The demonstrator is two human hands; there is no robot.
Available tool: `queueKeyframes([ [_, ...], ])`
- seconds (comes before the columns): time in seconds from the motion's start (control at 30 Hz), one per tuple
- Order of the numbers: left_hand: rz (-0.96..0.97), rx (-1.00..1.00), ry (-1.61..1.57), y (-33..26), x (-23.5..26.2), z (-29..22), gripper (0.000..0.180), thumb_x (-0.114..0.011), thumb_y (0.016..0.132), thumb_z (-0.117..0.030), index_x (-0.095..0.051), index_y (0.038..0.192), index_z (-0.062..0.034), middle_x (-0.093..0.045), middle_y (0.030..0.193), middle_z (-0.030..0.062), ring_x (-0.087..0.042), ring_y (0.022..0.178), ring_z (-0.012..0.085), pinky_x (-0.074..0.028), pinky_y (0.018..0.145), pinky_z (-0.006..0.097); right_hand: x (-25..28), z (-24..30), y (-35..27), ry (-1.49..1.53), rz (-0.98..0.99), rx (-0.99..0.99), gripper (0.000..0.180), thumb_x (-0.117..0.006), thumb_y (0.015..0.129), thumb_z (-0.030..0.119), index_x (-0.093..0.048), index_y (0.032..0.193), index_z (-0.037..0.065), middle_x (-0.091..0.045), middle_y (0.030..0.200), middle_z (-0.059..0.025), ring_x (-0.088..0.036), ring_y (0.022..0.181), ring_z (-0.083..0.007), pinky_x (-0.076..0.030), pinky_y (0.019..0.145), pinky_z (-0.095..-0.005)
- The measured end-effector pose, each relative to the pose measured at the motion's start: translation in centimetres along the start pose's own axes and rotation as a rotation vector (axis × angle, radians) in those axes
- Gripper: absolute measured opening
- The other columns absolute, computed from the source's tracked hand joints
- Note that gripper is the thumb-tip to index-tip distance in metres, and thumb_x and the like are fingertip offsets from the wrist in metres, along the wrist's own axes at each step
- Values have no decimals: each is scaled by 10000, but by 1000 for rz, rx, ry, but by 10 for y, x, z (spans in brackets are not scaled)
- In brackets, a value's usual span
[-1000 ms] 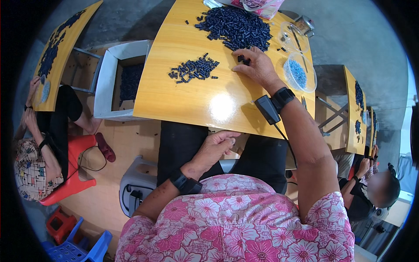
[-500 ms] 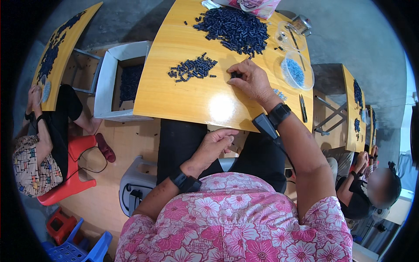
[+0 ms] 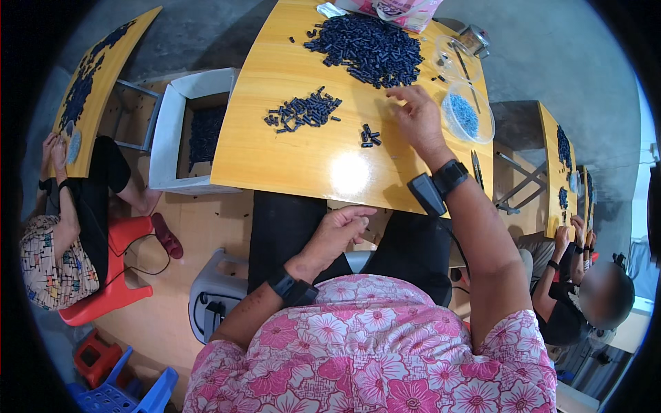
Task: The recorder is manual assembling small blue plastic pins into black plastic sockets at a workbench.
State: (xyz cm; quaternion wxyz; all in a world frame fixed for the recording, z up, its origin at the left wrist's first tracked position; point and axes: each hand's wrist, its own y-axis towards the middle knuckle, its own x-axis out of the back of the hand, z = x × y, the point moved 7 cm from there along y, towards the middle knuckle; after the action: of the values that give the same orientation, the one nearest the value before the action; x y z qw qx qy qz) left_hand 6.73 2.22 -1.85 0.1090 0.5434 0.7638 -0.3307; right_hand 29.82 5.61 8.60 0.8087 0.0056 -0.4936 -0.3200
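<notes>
My right hand [image 3: 418,120] is over the yellow table, palm down, fingers apart and holding nothing. Its fingertips come close to the lower right edge of a large heap of small black cylindrical pieces [image 3: 365,51]. A few black pieces [image 3: 370,136] lie in a little cluster left of this hand. Farther left is a medium pile of the same pieces [image 3: 303,111]. My left hand [image 3: 337,233] rests above my lap at the table's front edge, fingers loosely extended, with nothing visible in it. Both wrists wear dark bands.
A clear tub of light blue bits [image 3: 465,117] stands at right, beside a clear round dish [image 3: 447,62], a metal cup [image 3: 475,40] and dark tweezers [image 3: 477,168]. A white box [image 3: 169,131] stands left of the table. Other people sit at tables on both sides.
My right hand has let go of the black pieces, leaving them on the table as a small cluster, and has moved right and slightly away, its fingers opening. My left hand stays put.
</notes>
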Motion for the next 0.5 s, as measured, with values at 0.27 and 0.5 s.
queueKeyframes([
  [0.27, 12, -17, 30, 3, 1, 2, 310, -483, 932, -105, -561, 1217, -11, -601, 1137, 43, -540, 847, 56, -476, 718, 224, 3, -41, 19, -58, -36, -188, 188, -637, 757, 114, -689, 929, 57, -633, 922, -135, -621, 845, -296, -494, 776, -352],
  [0.5, 2, -13, 18, 2, 0, -2, 310, -481, 930, -108, -562, 1210, -4, -599, 1139, 44, -541, 844, 60, -479, 718, 227, -5, -39, 6, 199, 98, -353, 155, -636, 743, 85, -698, 883, 58, -644, 860, -102, -623, 769, -218, -499, 707, -315],
])
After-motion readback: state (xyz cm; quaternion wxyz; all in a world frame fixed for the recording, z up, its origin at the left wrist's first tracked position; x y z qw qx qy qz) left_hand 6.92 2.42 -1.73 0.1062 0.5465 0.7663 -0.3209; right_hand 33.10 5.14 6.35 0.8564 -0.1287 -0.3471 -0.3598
